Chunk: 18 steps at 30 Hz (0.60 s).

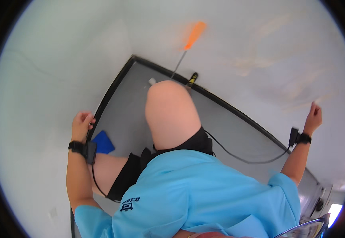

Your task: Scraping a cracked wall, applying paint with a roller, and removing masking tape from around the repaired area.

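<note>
The left hand [81, 123] is clenched in a loose grip on the black rim of the grey mat [118, 81], with a flat blue square piece [103, 142] just beside its wrist. The right hand [314, 117] is released, fingers loose, over the white floor [259, 47].

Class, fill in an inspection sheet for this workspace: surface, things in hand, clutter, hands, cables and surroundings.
Surface: grey mat with black border on a pale floor.
Things in hand: left hand curled at the mat's edge, beside a blue flat piece; right hand raised, holding nothing visible.
Clutter: orange-handled tool; small yellow-black object.
Hands: both wear black wrist units.
Cables: black cable runs from the right wrist.
Surroundings: pale wall; metal fixture lower right.
</note>
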Each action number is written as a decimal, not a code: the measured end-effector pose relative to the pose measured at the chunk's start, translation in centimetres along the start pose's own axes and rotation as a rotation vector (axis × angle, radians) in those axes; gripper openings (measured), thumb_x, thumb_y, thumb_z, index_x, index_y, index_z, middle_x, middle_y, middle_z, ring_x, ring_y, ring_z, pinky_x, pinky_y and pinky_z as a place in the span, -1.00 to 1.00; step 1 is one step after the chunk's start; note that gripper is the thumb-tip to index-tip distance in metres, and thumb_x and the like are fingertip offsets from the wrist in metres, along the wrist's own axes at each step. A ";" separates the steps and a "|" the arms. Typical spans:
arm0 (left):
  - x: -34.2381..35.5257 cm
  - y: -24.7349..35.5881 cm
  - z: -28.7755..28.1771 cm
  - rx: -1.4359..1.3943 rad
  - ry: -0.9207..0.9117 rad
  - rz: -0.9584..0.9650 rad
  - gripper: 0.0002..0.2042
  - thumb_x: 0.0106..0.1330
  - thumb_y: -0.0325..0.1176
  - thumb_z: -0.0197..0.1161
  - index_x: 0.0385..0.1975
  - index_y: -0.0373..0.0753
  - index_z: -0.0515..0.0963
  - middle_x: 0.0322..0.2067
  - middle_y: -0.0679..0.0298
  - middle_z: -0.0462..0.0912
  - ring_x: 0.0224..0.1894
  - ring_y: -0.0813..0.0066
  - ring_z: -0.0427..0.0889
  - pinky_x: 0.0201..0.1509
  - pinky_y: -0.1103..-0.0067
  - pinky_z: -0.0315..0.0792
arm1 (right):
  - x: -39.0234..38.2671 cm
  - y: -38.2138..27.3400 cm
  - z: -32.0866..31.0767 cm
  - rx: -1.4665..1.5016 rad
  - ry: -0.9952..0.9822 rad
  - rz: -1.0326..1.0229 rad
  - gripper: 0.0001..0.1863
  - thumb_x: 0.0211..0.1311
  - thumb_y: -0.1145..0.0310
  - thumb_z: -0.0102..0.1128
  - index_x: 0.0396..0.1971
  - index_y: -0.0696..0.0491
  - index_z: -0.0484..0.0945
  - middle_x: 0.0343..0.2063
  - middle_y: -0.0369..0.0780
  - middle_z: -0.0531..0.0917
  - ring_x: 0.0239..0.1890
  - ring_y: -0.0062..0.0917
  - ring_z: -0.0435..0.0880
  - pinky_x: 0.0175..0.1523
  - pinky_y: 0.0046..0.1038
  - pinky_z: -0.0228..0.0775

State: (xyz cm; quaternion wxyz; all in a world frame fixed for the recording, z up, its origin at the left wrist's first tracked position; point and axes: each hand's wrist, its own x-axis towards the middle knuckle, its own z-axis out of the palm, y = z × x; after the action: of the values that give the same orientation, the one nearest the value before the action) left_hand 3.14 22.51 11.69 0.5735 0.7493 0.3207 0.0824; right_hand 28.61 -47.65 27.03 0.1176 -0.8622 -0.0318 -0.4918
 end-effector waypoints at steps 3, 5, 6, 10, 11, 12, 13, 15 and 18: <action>-0.4 1.4 0.1 -0.085 0.058 -0.015 -0.78 0.17 -0.36 0.06 -0.22 -0.28 0.36 -0.40 0.32 0.46 -0.44 0.64 0.46 -0.49 0.77 0.32 | -5.2 -7.7 3.2 0.200 -0.397 -0.152 -0.83 0.05 0.43 0.10 -0.65 0.14 0.40 -0.72 -0.27 0.39 -0.68 -0.61 0.28 -0.55 -0.60 0.19; -0.5 2.2 -0.4 -0.255 0.108 -0.023 -0.70 0.19 -0.30 0.05 -0.12 -0.26 0.31 -0.33 0.33 0.45 -0.37 0.66 0.44 -0.40 0.75 0.30 | -8.2 -12.4 6.1 0.352 -0.637 -0.222 -0.86 0.01 0.48 0.10 -0.63 0.17 0.38 -0.69 -0.22 0.42 -0.66 -0.53 0.35 -0.52 -0.56 0.22; -0.5 2.5 -0.8 -0.266 0.125 -0.002 -0.70 0.19 -0.30 0.05 -0.12 -0.26 0.31 -0.33 0.33 0.45 -0.37 0.66 0.44 -0.40 0.75 0.30 | -9.6 -14.6 7.9 0.466 -0.800 -0.237 -0.89 0.00 0.49 0.10 -0.61 0.18 0.40 -0.66 -0.19 0.45 -0.64 -0.50 0.41 -0.50 -0.55 0.25; -2.5 3.8 -4.5 -0.593 0.323 0.131 -0.70 0.21 -0.35 0.01 -0.08 -0.27 0.28 -0.33 0.31 0.45 -0.34 0.61 0.43 -0.34 0.73 0.32 | -16.1 -22.1 15.6 0.728 -1.246 -0.200 -0.91 -0.02 0.46 0.12 -0.53 0.19 0.48 -0.62 -0.20 0.52 -0.60 -0.54 0.46 -0.45 -0.56 0.30; -2.7 3.9 -5.8 -0.730 0.313 0.178 -0.72 0.21 -0.36 0.00 -0.09 -0.28 0.28 -0.34 0.29 0.46 -0.33 0.59 0.44 -0.33 0.72 0.33 | -17.7 -23.4 16.8 0.723 -1.348 -0.084 -0.90 -0.02 0.46 0.12 -0.53 0.19 0.49 -0.60 -0.19 0.53 -0.59 -0.55 0.48 -0.44 -0.56 0.32; -4.0 4.1 -7.3 -0.711 0.363 0.182 -0.72 0.21 -0.36 0.00 -0.09 -0.28 0.28 -0.34 0.29 0.46 -0.33 0.59 0.44 -0.33 0.72 0.33 | -19.5 -24.8 18.7 0.742 -1.451 -0.239 -0.90 -0.01 0.47 0.11 -0.52 0.20 0.49 -0.59 -0.20 0.54 -0.56 -0.53 0.49 -0.42 -0.54 0.33; -5.3 3.9 -8.6 -0.715 0.400 0.217 -0.73 0.22 -0.37 -0.01 -0.10 -0.28 0.29 -0.34 0.29 0.46 -0.34 0.58 0.44 -0.33 0.72 0.33 | -21.1 -25.6 19.8 0.716 -1.567 -0.307 -0.89 -0.01 0.48 0.10 -0.51 0.22 0.49 -0.58 -0.21 0.55 -0.54 -0.51 0.51 -0.40 -0.52 0.35; -7.5 2.7 -11.0 -0.700 0.459 0.219 -0.75 0.23 -0.38 -0.02 -0.12 -0.29 0.30 -0.34 0.28 0.46 -0.34 0.58 0.44 -0.33 0.71 0.33 | -24.2 -27.2 22.0 0.638 -1.708 -0.591 -0.80 0.05 0.36 0.05 -0.38 0.17 0.49 -0.48 -0.17 0.57 -0.39 -0.41 0.53 -0.27 -0.46 0.35; -8.8 -1.5 -14.3 -0.553 0.631 0.023 -0.77 0.23 -0.35 -0.01 -0.17 -0.29 0.34 -0.37 0.30 0.46 -0.35 0.60 0.44 -0.35 0.74 0.32 | -28.3 -28.9 23.4 0.497 -1.872 -0.674 -0.79 0.06 0.33 0.03 -0.36 0.15 0.49 -0.46 -0.17 0.57 -0.38 -0.41 0.53 -0.26 -0.46 0.34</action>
State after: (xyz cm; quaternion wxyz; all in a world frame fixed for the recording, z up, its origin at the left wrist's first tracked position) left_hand -11.38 29.16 17.14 0.6260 0.5086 0.4380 0.3971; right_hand 28.80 -12.39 -3.64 0.0768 -0.7977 -0.4524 0.3913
